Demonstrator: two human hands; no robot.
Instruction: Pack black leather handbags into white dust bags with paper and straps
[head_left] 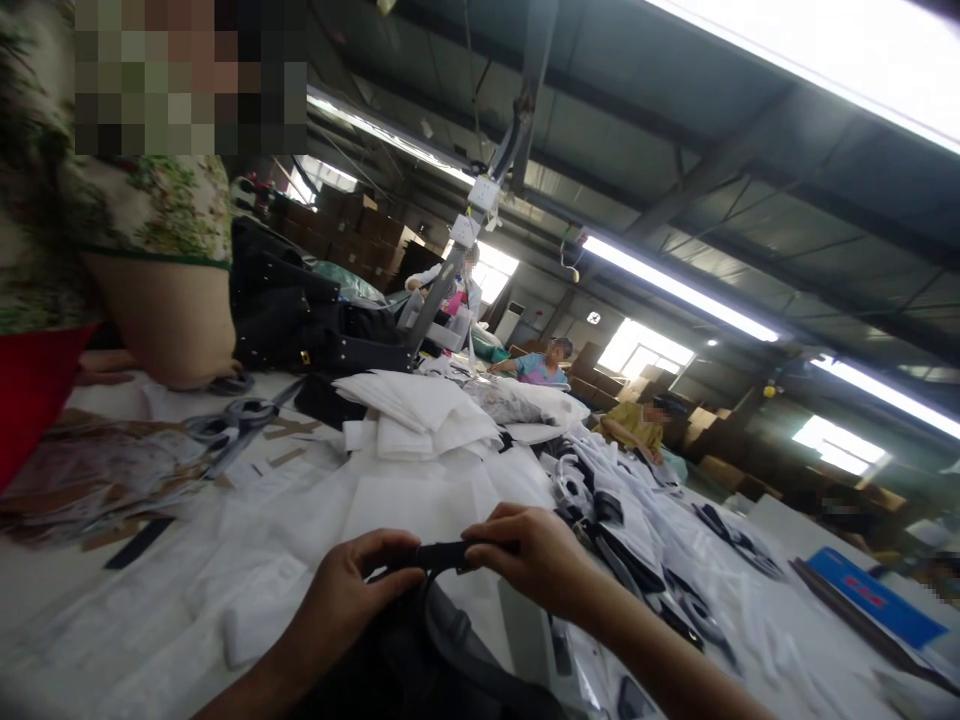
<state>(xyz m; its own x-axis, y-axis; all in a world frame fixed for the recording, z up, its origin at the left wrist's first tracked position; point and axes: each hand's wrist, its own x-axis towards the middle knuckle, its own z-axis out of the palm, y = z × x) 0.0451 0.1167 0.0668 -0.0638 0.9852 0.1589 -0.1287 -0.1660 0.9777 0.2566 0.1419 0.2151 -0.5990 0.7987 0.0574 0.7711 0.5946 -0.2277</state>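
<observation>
My left hand (352,590) and my right hand (529,555) are both closed on a short black strap (439,556), pinching it from either end just above the table. Below the strap lies a black bag (427,660) with a grey band, close to my body. White fabric sheets (405,500) are spread across the table right behind my hands.
A stack of folded white cloth (420,410) sits mid-table, scissors (240,415) to the left, bagged black straps (637,560) to the right. A person in a floral top (135,230) stands at far left beside black bags (300,310). Other workers sit further back.
</observation>
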